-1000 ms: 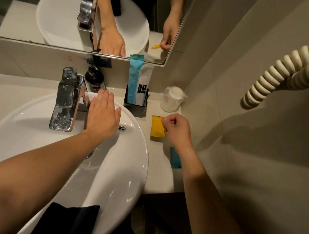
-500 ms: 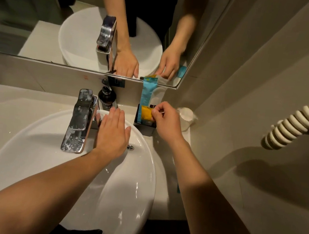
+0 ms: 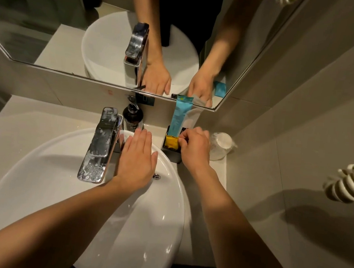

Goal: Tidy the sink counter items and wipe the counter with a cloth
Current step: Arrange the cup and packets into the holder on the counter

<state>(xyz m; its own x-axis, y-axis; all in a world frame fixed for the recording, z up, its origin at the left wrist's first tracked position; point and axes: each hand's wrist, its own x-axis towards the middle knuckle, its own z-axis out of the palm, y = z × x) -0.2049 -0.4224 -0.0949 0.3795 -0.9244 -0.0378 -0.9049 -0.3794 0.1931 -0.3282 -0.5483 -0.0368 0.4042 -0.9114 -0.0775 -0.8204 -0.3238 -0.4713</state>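
Observation:
My right hand [image 3: 194, 147] pinches a small yellow packet [image 3: 171, 142] that stands in the black holder [image 3: 170, 152] at the back right of the counter. A tall blue sachet [image 3: 178, 116] and a pale one behind it stand upright in the same holder. My left hand [image 3: 138, 159] lies flat, fingers together, on the back rim of the white basin [image 3: 58, 187], just right of the chrome tap [image 3: 101, 144]. It holds nothing. No cloth shows on the counter.
A dark pump bottle [image 3: 132, 116] stands behind the tap. A wrapped white cup [image 3: 221, 145] sits in the right corner by the wall. The mirror [image 3: 74, 26] rises behind the counter [image 3: 21, 123]. A coiled white cord [image 3: 353, 183] hangs at the right.
My right hand lifted the yellow packet off the counter beside the basin and carried it back into the black holder. The left hand stayed on the basin rim. The view tilted up.

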